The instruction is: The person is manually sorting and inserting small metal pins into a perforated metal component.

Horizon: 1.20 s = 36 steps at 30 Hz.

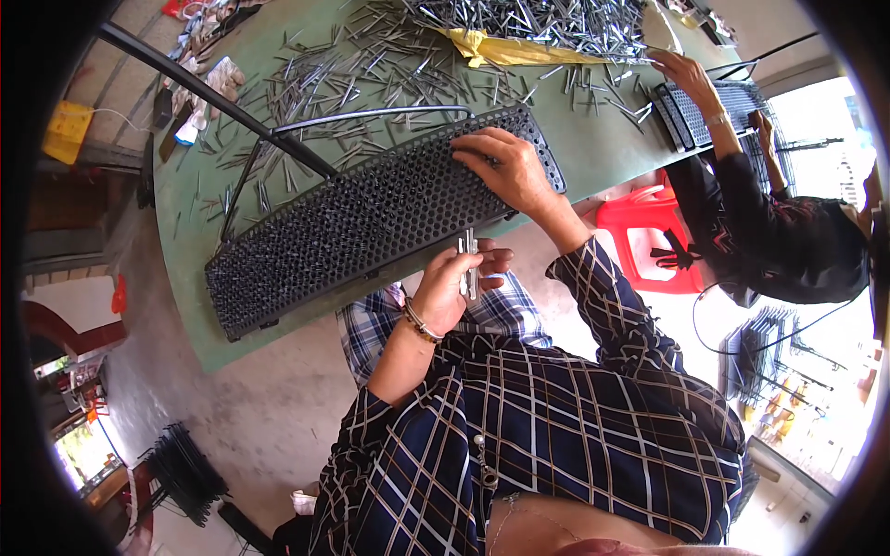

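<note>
My left hand (440,292) is closed around several short, thin metal strips (470,269) just off the near edge of a long black rack (431,190) full of round holes. The rack lies slantwise on the table's near side. Many dark pieces stand in the holes of its left and middle part, while open holes show toward its right end. Over that right part my right hand (514,171) is bent down, thumb and fingers brought together at the surface. Whatever its fingertips hold is hidden or too small to make out.
Loose metal strips (315,88) lie scattered across the green table (579,153), with a heap (547,20) and yellow sheeting (519,48) at the back. A black bar (218,97) rises beside the rack. At right, another person (788,236) reaches over a second rack (681,116), near a red stool (649,222).
</note>
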### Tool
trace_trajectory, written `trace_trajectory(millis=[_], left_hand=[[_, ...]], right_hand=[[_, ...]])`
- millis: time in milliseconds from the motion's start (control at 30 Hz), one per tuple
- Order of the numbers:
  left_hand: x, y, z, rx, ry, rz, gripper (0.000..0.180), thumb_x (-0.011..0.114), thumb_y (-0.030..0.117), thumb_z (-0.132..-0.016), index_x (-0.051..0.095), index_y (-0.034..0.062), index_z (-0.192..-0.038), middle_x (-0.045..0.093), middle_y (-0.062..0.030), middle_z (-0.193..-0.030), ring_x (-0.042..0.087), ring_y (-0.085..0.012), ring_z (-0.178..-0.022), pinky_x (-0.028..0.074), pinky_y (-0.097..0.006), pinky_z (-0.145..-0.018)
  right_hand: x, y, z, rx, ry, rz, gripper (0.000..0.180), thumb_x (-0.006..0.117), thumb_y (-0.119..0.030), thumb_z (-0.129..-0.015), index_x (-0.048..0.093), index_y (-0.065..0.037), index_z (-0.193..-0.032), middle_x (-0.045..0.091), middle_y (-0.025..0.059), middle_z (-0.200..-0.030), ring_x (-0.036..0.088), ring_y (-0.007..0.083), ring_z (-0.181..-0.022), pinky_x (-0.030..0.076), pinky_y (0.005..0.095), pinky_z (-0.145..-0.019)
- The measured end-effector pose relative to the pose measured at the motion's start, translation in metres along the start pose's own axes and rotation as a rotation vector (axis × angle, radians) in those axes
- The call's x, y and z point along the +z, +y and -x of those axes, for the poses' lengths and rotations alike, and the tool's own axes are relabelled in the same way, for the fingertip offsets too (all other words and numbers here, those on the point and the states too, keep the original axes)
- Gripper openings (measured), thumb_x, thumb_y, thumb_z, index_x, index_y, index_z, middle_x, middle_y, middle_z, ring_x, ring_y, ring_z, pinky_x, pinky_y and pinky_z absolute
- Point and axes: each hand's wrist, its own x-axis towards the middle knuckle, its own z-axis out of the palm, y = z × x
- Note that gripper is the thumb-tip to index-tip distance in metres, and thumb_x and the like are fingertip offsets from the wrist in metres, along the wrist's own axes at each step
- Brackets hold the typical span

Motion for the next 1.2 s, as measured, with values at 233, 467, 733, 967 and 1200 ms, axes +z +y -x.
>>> trace_trajectory(millis=[233, 467, 733, 967, 1200], left_hand=[[0.0024, -0.0016, 0.0011, -0.029, -0.014, -0.064, 0.025, 0.045, 0.009, -0.091, 0.056, -0.0004, -0.111, 0.063, -0.0168, -0.107, 0.064, -0.0201, -0.094, 0.053, -0.031, -0.077], [0.0009, -0.0019, -0.0009, -0.035, -0.021, -0.057, 0.025, 0.045, 0.012, -0.094, 0.056, 0.0021, -0.114, 0.064, -0.0148, -0.106, 0.064, -0.0198, -0.095, 0.055, -0.029, -0.073], [0.0047, 0.0024, 0.0025, -0.125, -0.024, -0.069, 0.028, 0.047, 0.019, -0.095, 0.055, 0.0037, -0.117, 0.063, -0.0090, -0.093, 0.055, -0.0067, -0.069, 0.043, -0.018, -0.052], [0.0005, 0.0025, -0.0029, -0.038, 0.028, -0.069, 0.028, 0.047, 0.019, -0.096, 0.054, 0.0016, -0.117, 0.060, -0.0076, -0.089, 0.044, -0.0034, -0.060, 0.033, -0.017, -0.048], [0.0021, -0.0001, -0.0006, -0.050, 0.037, -0.028, 0.028, 0.047, 0.017, -0.095, 0.054, 0.0007, -0.117, 0.060, -0.0082, -0.090, 0.046, -0.0040, -0.061, 0.034, -0.017, -0.049]], right_hand=[[0.0030, 0.0035, 0.0037, -0.052, 0.072, 0.004, 0.018, 0.064, -0.009, -0.081, 0.067, -0.005, -0.097, 0.064, 0.0121, -0.090, 0.062, 0.0303, -0.083, 0.051, 0.0377, -0.074], [0.0034, 0.0034, 0.0030, -0.097, 0.040, 0.038, 0.020, 0.064, -0.010, -0.081, 0.067, -0.005, -0.101, 0.063, 0.0116, -0.095, 0.061, 0.0306, -0.086, 0.051, 0.0374, -0.075], [0.0056, 0.0041, 0.0047, 0.018, 0.133, 0.006, 0.020, 0.065, -0.008, -0.082, 0.068, -0.006, -0.101, 0.065, 0.0105, -0.093, 0.064, 0.0274, -0.083, 0.052, 0.0332, -0.071], [0.0081, 0.0050, 0.0063, -0.113, 0.123, 0.118, 0.019, 0.065, -0.008, -0.081, 0.067, -0.006, -0.100, 0.065, 0.0098, -0.094, 0.064, 0.0270, -0.084, 0.052, 0.0337, -0.071], [0.0096, 0.0021, 0.0061, -0.086, 0.154, 0.105, 0.020, 0.065, -0.007, -0.081, 0.067, -0.006, -0.101, 0.065, 0.0101, -0.094, 0.064, 0.0271, -0.085, 0.052, 0.0335, -0.071]])
